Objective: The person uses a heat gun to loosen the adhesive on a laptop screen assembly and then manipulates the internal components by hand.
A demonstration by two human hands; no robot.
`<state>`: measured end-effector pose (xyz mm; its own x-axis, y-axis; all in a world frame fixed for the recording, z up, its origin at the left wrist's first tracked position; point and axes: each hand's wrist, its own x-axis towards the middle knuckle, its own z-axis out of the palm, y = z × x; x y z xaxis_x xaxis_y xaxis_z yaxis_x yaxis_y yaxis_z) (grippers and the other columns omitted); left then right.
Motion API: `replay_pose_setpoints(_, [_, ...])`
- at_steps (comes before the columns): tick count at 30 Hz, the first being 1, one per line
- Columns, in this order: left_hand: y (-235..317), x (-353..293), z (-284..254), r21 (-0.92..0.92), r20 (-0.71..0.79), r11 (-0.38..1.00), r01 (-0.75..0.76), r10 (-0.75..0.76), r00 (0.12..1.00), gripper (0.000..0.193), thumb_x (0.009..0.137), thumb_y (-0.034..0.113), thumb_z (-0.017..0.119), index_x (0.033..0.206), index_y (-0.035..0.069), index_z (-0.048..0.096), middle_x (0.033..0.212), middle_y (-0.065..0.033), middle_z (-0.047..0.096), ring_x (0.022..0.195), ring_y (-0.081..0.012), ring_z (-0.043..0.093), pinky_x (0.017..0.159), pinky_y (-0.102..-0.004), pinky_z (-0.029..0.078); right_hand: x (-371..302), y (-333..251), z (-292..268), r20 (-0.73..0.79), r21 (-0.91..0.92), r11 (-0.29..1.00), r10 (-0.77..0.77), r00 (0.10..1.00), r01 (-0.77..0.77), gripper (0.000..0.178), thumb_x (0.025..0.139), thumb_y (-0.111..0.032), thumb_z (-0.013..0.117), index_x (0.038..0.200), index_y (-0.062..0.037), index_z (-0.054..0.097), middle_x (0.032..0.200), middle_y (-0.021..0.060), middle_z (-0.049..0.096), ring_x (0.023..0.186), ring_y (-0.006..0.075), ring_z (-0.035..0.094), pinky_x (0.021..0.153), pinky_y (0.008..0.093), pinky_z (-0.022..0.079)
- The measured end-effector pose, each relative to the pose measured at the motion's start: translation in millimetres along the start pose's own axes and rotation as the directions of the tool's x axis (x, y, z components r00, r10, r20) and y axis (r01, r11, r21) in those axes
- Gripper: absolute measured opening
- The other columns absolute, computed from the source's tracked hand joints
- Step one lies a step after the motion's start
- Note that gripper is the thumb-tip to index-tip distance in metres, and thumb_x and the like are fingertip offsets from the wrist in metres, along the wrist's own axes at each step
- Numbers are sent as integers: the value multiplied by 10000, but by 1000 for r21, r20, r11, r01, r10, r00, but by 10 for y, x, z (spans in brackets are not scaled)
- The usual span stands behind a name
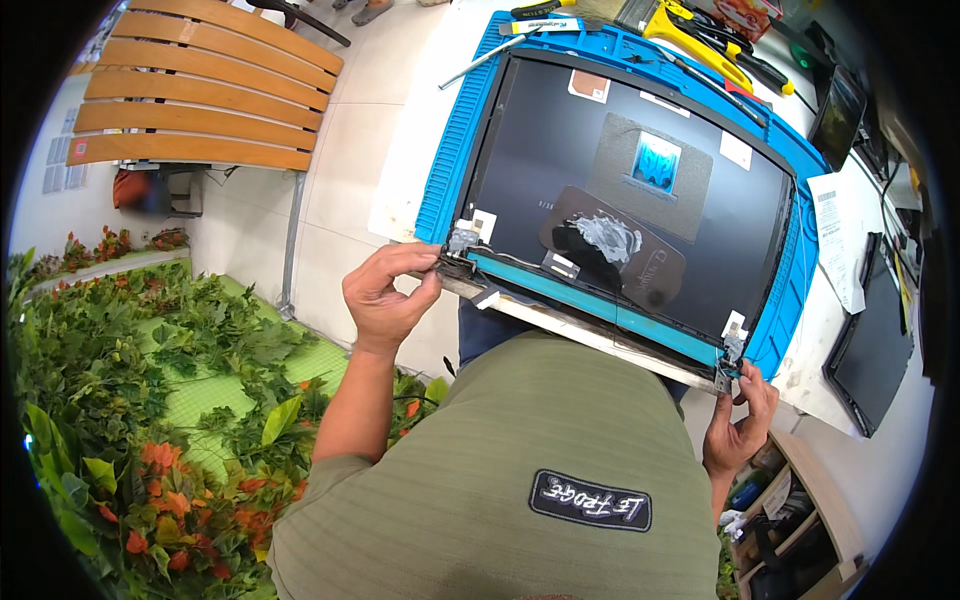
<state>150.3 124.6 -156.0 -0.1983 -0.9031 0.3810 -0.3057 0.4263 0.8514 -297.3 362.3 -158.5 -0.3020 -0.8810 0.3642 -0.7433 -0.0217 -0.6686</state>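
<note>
A dark laptop screen assembly (510,130) lies on a blue repair mat (440,180) in front of me. Metal hinges sit at its two near corners, and a teal strip (590,308) runs along the near edge between them. My left hand (385,295) pinches the near left corner by the left hinge (463,242), thumb and forefinger closed on it. At the opposite corner my right hand (740,425) has its fingertips closed around the right hinge (733,348). White stickers and a grey smeared patch (605,238) show on the dark surface.
Yellow-handled tools (690,45) and a thin screwdriver (490,58) lie along the mat's far side. A paper slip (835,235) and a dark flat panel (870,340) are at right. A slatted wooden bench (205,90) and artificial foliage (190,400) stand at left.
</note>
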Motion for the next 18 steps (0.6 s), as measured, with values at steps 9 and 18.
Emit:
replay_pose_setpoints(9, [-4,23,-32,-32,41,999,-12,13,999,324,803,-196,812,1069,-14,788,1088,-212,832,1012,-263,811,885,-347,647,36,-34,18,-3,-53,998,-43,999,43,445,906,139,792,1315,-2,689,1308,261,775,1128,348,689,915,417,562])
replay_pose_setpoints(18, [19,21,-20,6,18,1000,-7,7,1000,301,785,-183,811,1034,-16,791,1075,-204,834,1003,-258,814,900,-351,646,28,-28,45,-30,-53,999,-11,999,10,431,903,151,781,1295,-4,692,1272,250,779,1137,348,705,988,453,568])
